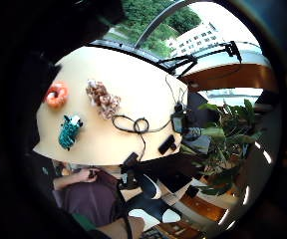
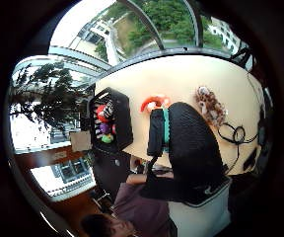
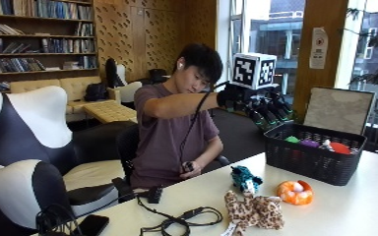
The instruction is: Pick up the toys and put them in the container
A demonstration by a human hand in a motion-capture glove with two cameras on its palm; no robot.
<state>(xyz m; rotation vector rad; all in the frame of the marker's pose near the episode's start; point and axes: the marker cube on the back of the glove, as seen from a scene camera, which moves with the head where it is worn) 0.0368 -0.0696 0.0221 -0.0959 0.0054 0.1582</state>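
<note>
My gloved right hand (image 3: pixel 262 105) hovers in the air above the near end of the black mesh basket (image 3: pixel 313 160), fingers straight, pointing down and holding nothing. Inside the basket lie a green toy (image 3: pixel 293 139), a purple toy (image 3: pixel 309 143) and a red toy (image 3: pixel 339 147). On the table in front of the basket rest a teal plush (image 3: pixel 244 179), an orange ring-shaped plush (image 3: pixel 295 191) and a leopard-spotted plush (image 3: pixel 254 211). The palm views show the same three from above: teal plush (image 1: pixel 70 132), orange plush (image 1: pixel 57 94), leopard plush (image 1: pixel 102 99), with the basket (image 2: pixel 124 118) at the table's end.
A black cable (image 3: pixel 179 221) coils on the pale table (image 3: pixel 346 216) near the leopard plush, with a phone (image 3: pixel 92 224) at the table's corner. A black-and-white chair (image 3: pixel 25 147) stands beside the person. A flat board (image 3: pixel 336 110) leans behind the basket.
</note>
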